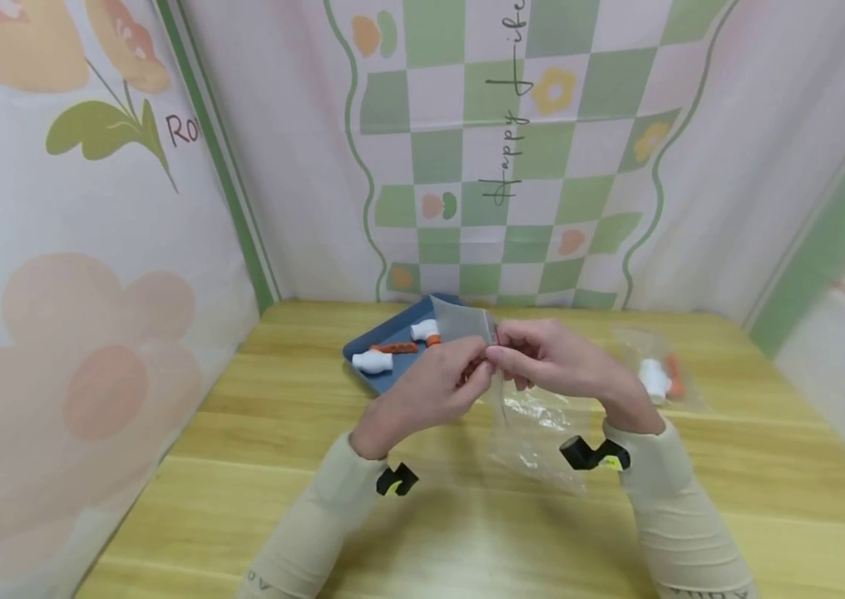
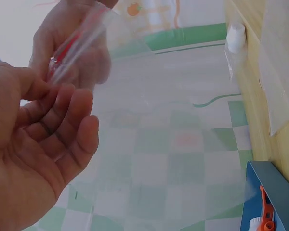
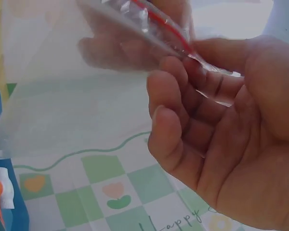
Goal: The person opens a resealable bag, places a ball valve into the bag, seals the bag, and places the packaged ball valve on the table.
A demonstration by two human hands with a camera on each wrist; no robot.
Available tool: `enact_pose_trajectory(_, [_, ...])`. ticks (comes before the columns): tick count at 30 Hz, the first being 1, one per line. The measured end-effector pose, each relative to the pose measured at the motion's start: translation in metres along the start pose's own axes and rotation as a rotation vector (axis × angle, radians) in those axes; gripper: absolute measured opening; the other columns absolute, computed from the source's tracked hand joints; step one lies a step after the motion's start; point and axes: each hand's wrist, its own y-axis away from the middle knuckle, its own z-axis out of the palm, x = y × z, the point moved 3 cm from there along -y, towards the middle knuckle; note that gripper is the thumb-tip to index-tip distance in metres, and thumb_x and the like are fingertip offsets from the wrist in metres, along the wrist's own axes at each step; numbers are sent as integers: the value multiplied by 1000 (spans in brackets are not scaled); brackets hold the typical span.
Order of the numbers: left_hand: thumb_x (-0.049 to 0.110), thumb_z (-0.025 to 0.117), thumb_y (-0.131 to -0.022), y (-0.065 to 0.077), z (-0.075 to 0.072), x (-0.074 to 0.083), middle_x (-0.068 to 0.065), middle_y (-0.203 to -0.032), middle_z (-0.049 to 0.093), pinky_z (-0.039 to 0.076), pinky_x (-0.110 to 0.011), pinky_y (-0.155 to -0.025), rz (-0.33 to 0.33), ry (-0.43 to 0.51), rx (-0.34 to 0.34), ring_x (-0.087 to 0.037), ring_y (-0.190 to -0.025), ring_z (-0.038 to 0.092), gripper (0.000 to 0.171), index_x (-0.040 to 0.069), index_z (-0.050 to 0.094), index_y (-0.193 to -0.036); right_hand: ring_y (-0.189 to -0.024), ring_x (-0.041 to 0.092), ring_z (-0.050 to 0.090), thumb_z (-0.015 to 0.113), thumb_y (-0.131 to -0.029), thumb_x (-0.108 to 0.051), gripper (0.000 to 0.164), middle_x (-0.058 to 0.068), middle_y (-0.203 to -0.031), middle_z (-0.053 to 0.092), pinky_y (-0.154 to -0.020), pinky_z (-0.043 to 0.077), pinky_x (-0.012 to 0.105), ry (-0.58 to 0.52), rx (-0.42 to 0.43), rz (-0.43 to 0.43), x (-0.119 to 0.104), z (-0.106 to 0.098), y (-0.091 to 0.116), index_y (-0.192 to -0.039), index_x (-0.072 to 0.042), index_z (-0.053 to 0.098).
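Both hands meet at the edge of a clear zip bag with a red strip along its mouth. My left hand pinches that edge between thumb and forefinger; its other fingers curl loosely in the left wrist view. On the other side, my right hand pinches the red-striped edge too. The bag's sheer body hangs away from the fingers and looks flat. Just beyond the left hand lies a blue tray with white plastic fittings and an orange handle-like piece in it.
Clear plastic bags lie on the wooden table below the hands. To the right lies another clear bag containing a white fitting and an orange piece. A patterned curtain closes off the back.
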Motion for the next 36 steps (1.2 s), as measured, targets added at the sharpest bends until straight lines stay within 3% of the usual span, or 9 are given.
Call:
enact_pose_trajectory(9, [18,41,-98,0,-3,0,4,-65,39,31,-16,-51,38,53,-18,-3,-53,35,19,13,48,-81,-54,14,53,52,-95,-13,13,1,-64,55,-48,45,26,-54,-41,-45,10,0,1,-82,-15,55])
enact_pose_trajectory(17, [19,37,-100,0,-2,1,5,-67,44,32,-14,-51,67,107,-6,0,-53,36,24,14,44,-77,-52,14,54,51,-94,-3,16,1,-63,55,-46,45,26,-101,-21,-113,3,2,0,-81,-12,54])
enact_pose_trajectory(29, [17,38,-100,1,-2,5,4,-66,43,32,-15,-52,76,196,-12,-3,-52,36,26,13,43,-75,-52,15,54,47,-93,4,20,2,-64,55,-45,44,26,-272,-76,-175,5,4,-1,-80,-10,53])
enact_pose_trajectory(36, [13,40,-98,3,-4,5,3,-65,43,30,-14,-52,81,187,8,-2,-52,35,26,12,42,-72,-51,14,53,46,-90,13,23,5,-64,54,-41,41,24,-302,-57,-304,4,7,-3,-82,-7,53])
